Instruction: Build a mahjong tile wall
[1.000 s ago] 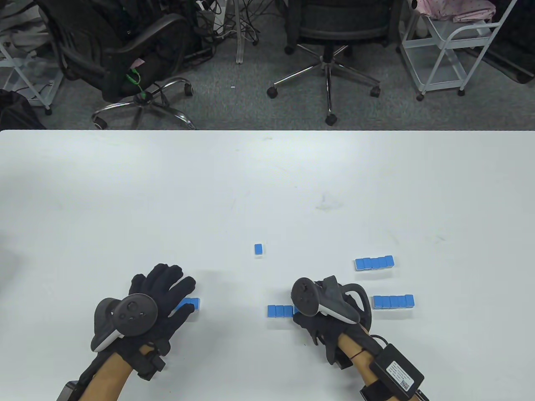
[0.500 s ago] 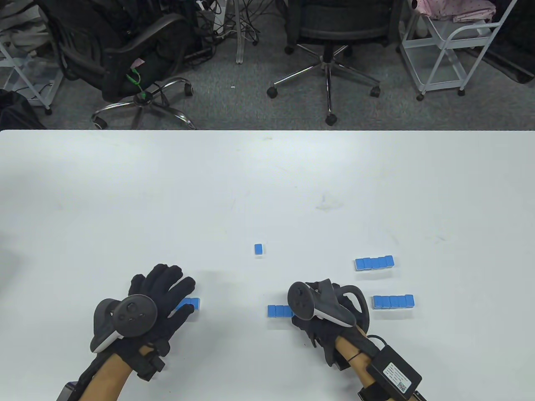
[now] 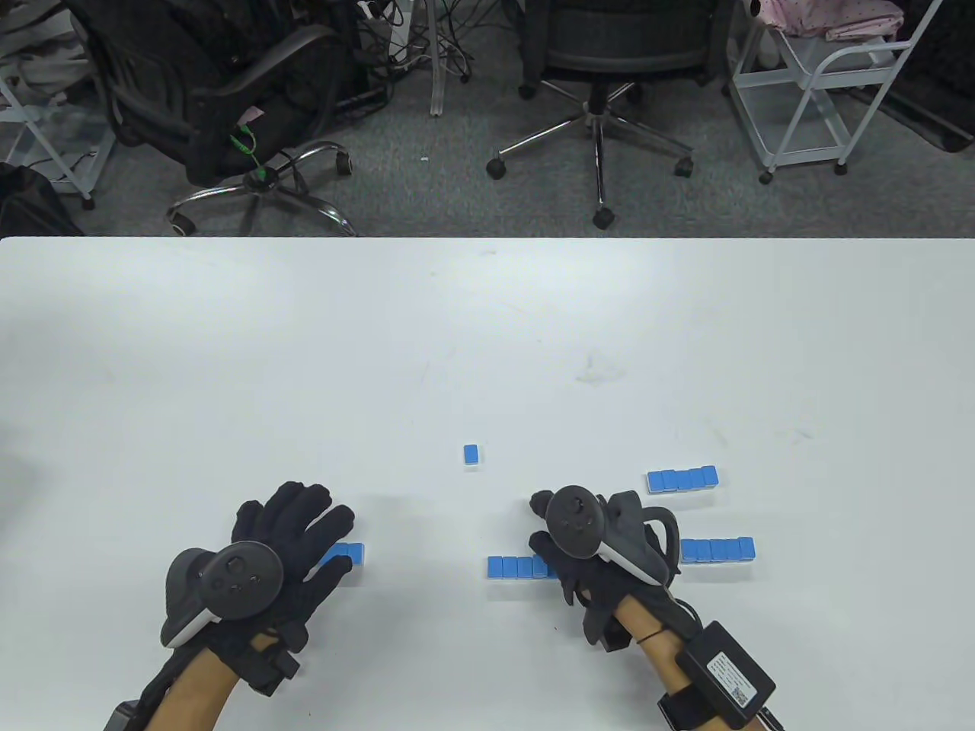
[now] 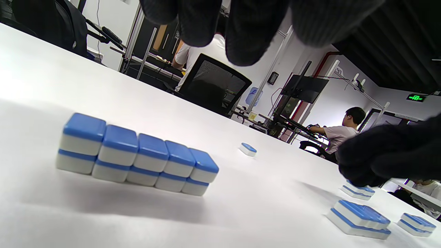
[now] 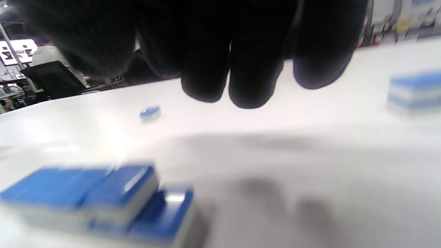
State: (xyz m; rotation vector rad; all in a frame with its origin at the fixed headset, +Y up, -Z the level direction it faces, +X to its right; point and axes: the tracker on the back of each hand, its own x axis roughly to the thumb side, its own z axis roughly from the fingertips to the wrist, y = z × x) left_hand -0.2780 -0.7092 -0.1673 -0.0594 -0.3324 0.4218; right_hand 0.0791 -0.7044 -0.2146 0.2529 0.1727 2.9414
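- The right hand (image 3: pixel 586 548) has lifted off the centre row (image 3: pixel 518 567), fingers loose and holding nothing.
- That row lies lengthwise along the table's near edge, left of it.
- The left hand (image 3: pixel 282 548) hovers spread over its double-stacked block (image 4: pixel 137 155).

The white table (image 3: pixel 487 327) bears blue-backed tile rows (image 3: pixel 682 480) (some stacked double) and one lone tile (image 3: pixel 472 454).

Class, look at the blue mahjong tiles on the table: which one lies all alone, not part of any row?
The single tile near the table's middle, farther from the person than both hands; every other tile sits in a row.
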